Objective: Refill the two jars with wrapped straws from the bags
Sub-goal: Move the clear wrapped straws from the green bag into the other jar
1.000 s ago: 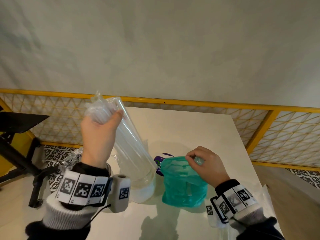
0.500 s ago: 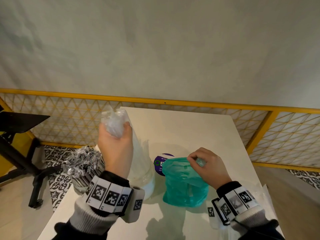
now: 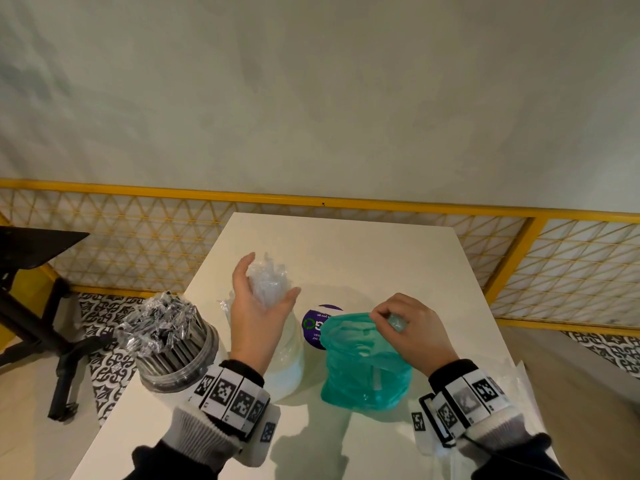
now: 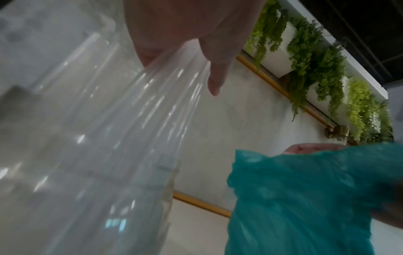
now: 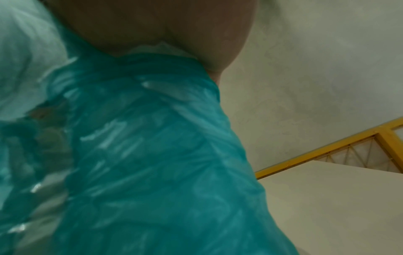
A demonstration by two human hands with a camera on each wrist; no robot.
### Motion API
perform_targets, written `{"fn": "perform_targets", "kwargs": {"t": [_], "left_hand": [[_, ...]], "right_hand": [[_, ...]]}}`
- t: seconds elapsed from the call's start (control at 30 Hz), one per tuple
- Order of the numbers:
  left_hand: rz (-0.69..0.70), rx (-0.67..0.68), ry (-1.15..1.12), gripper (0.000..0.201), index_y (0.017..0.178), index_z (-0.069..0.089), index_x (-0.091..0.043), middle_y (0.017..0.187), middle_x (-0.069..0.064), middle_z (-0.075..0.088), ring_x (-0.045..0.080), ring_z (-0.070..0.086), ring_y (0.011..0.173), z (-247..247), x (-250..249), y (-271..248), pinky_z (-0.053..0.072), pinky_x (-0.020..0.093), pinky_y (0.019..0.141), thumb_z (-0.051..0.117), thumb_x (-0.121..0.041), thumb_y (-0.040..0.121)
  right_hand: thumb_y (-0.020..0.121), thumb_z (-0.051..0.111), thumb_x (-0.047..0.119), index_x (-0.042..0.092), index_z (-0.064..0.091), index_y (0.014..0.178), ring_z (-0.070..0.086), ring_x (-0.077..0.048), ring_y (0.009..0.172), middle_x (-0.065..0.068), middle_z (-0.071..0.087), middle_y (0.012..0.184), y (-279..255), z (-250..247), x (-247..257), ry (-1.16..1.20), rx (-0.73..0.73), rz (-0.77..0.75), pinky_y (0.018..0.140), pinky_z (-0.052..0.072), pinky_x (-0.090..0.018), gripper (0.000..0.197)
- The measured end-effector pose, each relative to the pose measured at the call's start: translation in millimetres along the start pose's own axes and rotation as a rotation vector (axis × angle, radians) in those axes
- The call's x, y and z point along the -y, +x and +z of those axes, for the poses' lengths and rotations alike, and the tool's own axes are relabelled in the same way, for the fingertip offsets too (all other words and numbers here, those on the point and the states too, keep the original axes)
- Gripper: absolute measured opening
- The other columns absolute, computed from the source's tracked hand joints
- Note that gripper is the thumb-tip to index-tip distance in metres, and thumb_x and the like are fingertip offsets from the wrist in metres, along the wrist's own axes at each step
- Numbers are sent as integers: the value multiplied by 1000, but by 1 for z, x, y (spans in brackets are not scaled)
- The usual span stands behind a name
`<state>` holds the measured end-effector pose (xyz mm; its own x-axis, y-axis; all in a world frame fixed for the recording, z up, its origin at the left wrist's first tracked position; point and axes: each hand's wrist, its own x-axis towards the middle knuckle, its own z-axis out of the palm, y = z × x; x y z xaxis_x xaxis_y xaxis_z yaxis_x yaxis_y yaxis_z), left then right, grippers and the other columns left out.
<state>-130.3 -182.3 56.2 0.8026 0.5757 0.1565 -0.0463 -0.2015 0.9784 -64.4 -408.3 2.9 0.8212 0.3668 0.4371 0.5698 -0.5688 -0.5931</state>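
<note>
A bundle of clear wrapped straws [image 3: 273, 271] stands upright in a clear jar [image 3: 287, 368] at the table's middle. My left hand [image 3: 254, 306] is spread loosely around the bundle's top, fingers straight; in the left wrist view the fingertips [image 4: 216, 81] lie against the straws [image 4: 130, 129]. To the left, another jar [image 3: 173, 362] is packed with dark wrapped straws [image 3: 159, 323]. A teal plastic bag [image 3: 363, 368] stands to the right, and my right hand [image 3: 388, 318] pinches its upper rim. The bag [image 5: 141, 155] fills the right wrist view; what it holds is hidden.
A purple round label [image 3: 313, 323] lies behind the bag. Clear plastic [image 3: 526, 382] lies at the white table's [image 3: 346, 244] right edge. A yellow lattice railing [image 3: 311, 199] runs behind the table, and a black stand [image 3: 34, 271] is on the floor at left.
My left hand lowered the clear straw bundle into the middle jar, then loosened from a fist to spread fingers. The right hand kept its pinch on the teal bag.
</note>
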Motion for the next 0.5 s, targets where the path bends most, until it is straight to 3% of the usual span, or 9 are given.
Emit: {"fn": "perform_targets", "kwargs": {"t": [0.07, 0.13, 0.2, 0.27, 0.33, 0.4, 0.5], "left_hand": [[73, -17, 67, 85, 136, 30, -30, 112, -5, 49, 12, 46, 111, -4, -4, 7, 36, 27, 95, 82, -19, 69], [228, -14, 183, 84, 136, 33, -27, 118, -6, 47, 9, 42, 115, -8, -9, 15, 33, 26, 98, 82, -29, 68], [451, 48, 382, 66, 131, 44, -21, 127, -4, 45, 10, 38, 122, -8, -9, 26, 32, 28, 102, 75, -36, 75], [614, 163, 635, 43, 123, 55, -14, 128, 5, 54, 21, 44, 126, -5, 3, 35, 37, 37, 105, 59, -35, 87], [599, 254, 785, 34, 114, 62, -10, 116, 9, 65, 27, 58, 114, -3, 17, 36, 44, 41, 100, 44, -26, 91], [566, 280, 848, 40, 106, 66, -11, 104, 4, 68, 24, 63, 98, -2, 31, 31, 44, 41, 98, 32, -23, 88], [569, 223, 972, 44, 100, 67, -17, 102, 0, 70, 23, 62, 109, -3, 43, 25, 34, 48, 104, 27, -27, 86]], "right_hand": [[82, 55, 38, 23, 66, 75, 57, -5, 70, 12, 61, 74, 0, 0, 0, 3, 1, 3, 67, 48, -23, 20], [82, 56, 38, 22, 67, 75, 58, -5, 70, 12, 61, 74, 0, 1, 0, 8, -5, 3, 67, 49, -23, 20], [82, 53, 41, 22, 67, 75, 58, -5, 71, 12, 61, 74, 0, 1, 0, 7, -3, 4, 68, 49, -22, 24], [82, 53, 41, 23, 67, 76, 58, -4, 71, 13, 61, 75, 1, 2, 0, 6, 1, 3, 68, 48, -21, 24], [83, 60, 34, 22, 68, 76, 58, -4, 72, 13, 61, 75, 1, 2, 0, 4, 2, 3, 68, 49, -22, 16], [84, 65, 26, 21, 68, 76, 58, -5, 72, 12, 61, 76, 1, 3, 0, -8, 4, 9, 69, 49, -23, 9], [84, 64, 27, 22, 67, 76, 58, -4, 72, 12, 61, 76, 0, 2, -1, -9, -7, 19, 68, 48, -20, 10]]}}
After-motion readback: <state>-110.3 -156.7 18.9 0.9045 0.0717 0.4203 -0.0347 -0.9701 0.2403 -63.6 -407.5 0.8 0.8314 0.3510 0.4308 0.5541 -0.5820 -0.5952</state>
